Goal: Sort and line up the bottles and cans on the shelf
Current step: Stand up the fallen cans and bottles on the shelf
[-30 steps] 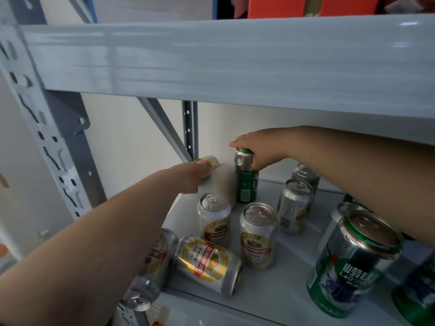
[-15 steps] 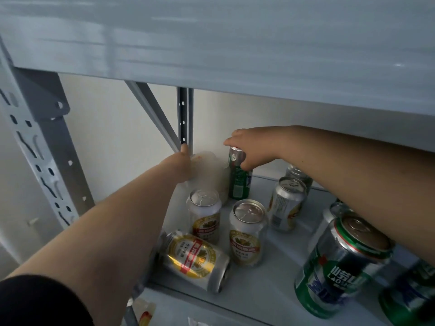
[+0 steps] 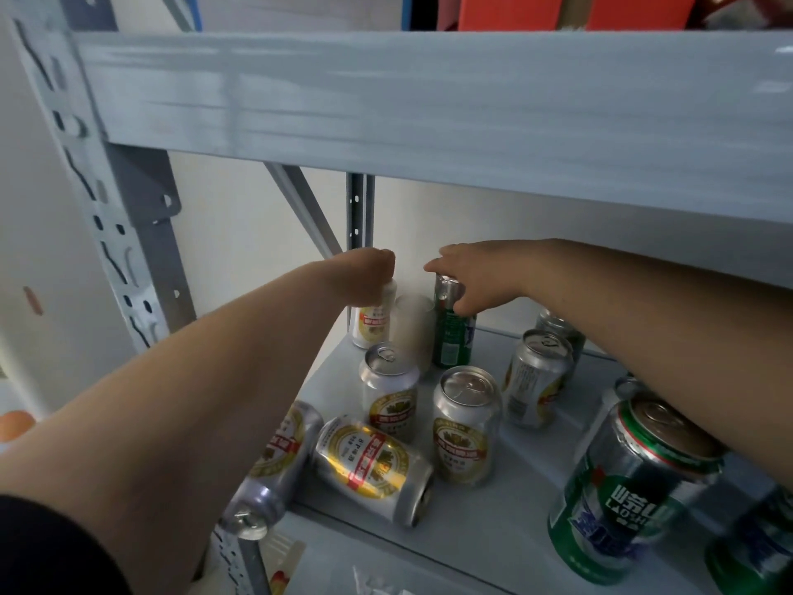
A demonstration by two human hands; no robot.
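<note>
Now upright, silver-gold can (image 3: 374, 316) under left hand (image 3: 370, 277).

1. A storeroom or stockroom, by the look of it: the grey metal shelf (image 3: 493, 521) is boltless racking, with a slotted upright (image 3: 124, 234) and a diagonal brace (image 3: 300, 208).
2. Many beer cans (image 3: 465, 427) crowd one level, some upright, some lying on their sides.
3. Orange-red boxes (image 3: 510, 10) sit on the level above.
4. A plain pale wall (image 3: 240, 234) stands behind the rack.
</note>
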